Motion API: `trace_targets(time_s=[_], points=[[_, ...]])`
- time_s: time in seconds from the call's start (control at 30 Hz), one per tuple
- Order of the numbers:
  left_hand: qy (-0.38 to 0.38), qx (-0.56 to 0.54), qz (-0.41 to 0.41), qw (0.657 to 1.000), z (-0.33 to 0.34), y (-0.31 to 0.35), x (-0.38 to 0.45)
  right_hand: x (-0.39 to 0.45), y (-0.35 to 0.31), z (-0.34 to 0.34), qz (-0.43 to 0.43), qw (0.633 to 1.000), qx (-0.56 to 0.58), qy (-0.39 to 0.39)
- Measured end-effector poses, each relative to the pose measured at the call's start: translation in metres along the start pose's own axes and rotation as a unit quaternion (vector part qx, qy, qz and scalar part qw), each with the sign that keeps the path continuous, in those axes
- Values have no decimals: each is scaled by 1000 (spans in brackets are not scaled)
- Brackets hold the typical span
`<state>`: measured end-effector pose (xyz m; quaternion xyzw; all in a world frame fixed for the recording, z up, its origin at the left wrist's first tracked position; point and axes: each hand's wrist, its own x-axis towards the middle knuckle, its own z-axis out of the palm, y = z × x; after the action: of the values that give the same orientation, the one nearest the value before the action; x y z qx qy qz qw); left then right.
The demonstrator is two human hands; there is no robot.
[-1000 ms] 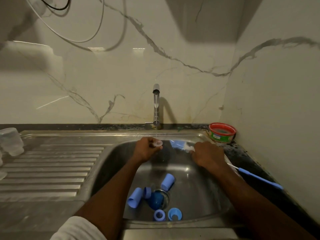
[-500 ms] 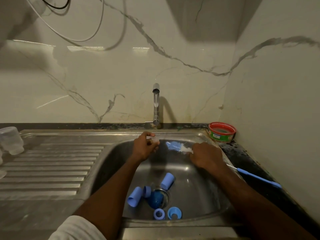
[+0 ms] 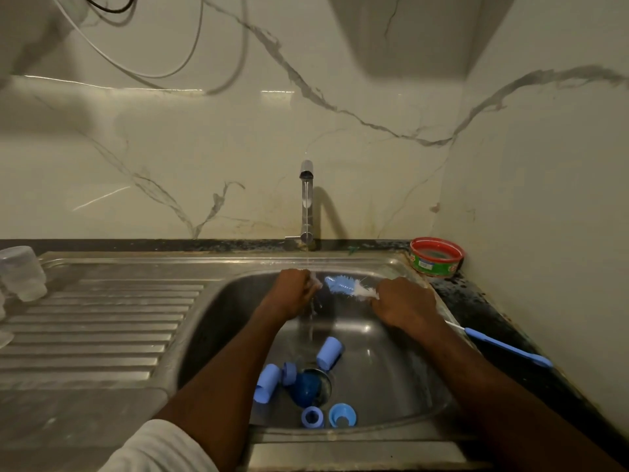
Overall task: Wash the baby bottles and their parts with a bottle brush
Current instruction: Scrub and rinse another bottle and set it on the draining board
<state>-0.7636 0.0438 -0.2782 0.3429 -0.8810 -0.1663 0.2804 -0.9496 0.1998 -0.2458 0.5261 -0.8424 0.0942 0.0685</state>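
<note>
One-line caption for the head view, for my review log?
Left hand holds a small clear part under the running tap; right hand grips the brush; blue parts lie in the sink.

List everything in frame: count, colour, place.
tap: 1, steel, back of the sink, water running
sink: 1, steel, centre
draining board: 1, steel, left of the sink
caps: 2, light blue, lying in the sink by the drain
rings: 2 clear ones, blue, near wall of the sink; a third small blue piece by the drain
dark blue part: 1, on the drain
bottle: 1, clear, upside down at far left of the draining board
tub: 1, red and green, back right corner
bottle brush: 1, blue, in right hand
small clear part: 1, in left hand under the water
cables: white and black, upper wall
left hand: closed on the part
right hand: gripping the brush
</note>
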Motion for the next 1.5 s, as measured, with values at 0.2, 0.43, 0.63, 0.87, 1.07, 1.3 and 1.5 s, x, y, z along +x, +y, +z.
trace_targets(time_s=[0.2, 0.43, 0.63, 0.87, 1.07, 1.3, 1.5], points=[[22, -9, -24, 999, -4, -3, -1, 3, 4, 3, 0, 1000, 2, -6], [-3, 4, -49, 999, -3, 1, -5, 6, 3, 10, 6, 1000, 17, -13], [50, -71, -79, 993, -8, 7, 0, 7, 2, 13, 7, 1000, 26, -7], [-3, -55, -52, 997, -5, -2, -2, 7, 4, 13, -5, 1000, 23, -11], [7, -168, -101, 981, -5, 10, -5, 5, 3, 12, -4, 1000, 28, -12], [-3, -514, -287, 809, -10, 19, 1, 6, 4, 11, 3, 1000, 26, -9], [-16, -696, -387, 605, -17, 17, -2, 7, 3, 13, 5, 999, 38, -17]])
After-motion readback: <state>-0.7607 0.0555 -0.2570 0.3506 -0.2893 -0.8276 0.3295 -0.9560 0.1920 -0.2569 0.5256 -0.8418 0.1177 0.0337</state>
